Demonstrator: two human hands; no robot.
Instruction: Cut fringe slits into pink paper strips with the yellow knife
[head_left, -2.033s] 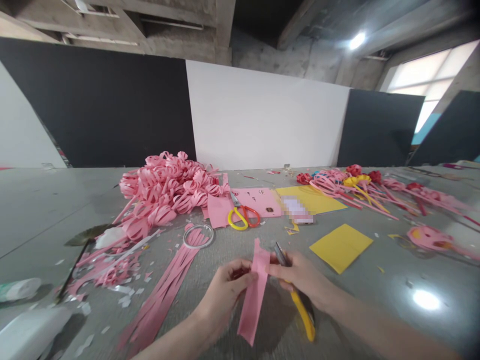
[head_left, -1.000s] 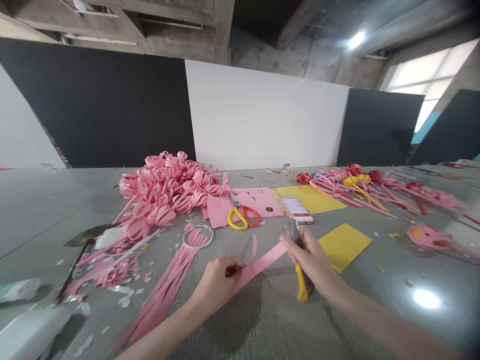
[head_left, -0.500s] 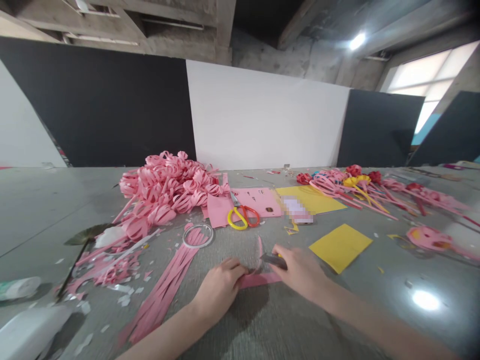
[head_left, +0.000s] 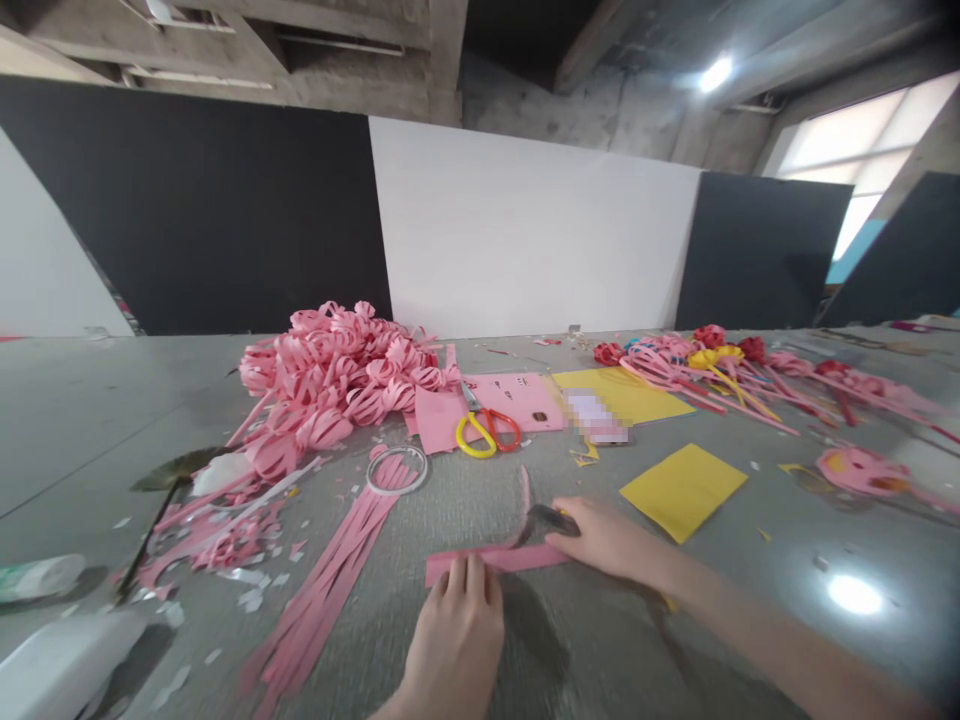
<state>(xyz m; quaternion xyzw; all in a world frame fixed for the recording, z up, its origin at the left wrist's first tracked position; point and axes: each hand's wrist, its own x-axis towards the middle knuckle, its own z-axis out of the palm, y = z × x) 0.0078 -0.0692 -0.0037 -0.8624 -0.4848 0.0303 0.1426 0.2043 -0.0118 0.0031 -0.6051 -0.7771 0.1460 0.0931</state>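
A wide pink paper strip (head_left: 525,558) lies crosswise in front of me on the grey surface. My left hand (head_left: 459,625) rests on it near its left end, fingers stretched out and lying flat. Closed around a dark tool (head_left: 551,520), my right hand (head_left: 600,535) is at the strip's right end; the tool is blurred and partly hidden by the fingers, so its exact kind is unclear. A thin, curled pink paper sliver (head_left: 525,488) stretches away from the strip, beside the tool.
Scissors (head_left: 487,435) with yellow and red handles lie beyond my hands on pink sheets. A tape roll (head_left: 397,470) sits on cut pink strips (head_left: 337,590). Behind is a pile of pink paper loops (head_left: 337,370). At right lie a yellow sheet (head_left: 684,492) and paper flowers (head_left: 675,355).
My left hand has come away from near the tool and moved down and left, from a pinch to flat on the strip. My right hand shifted slightly right with the tool.
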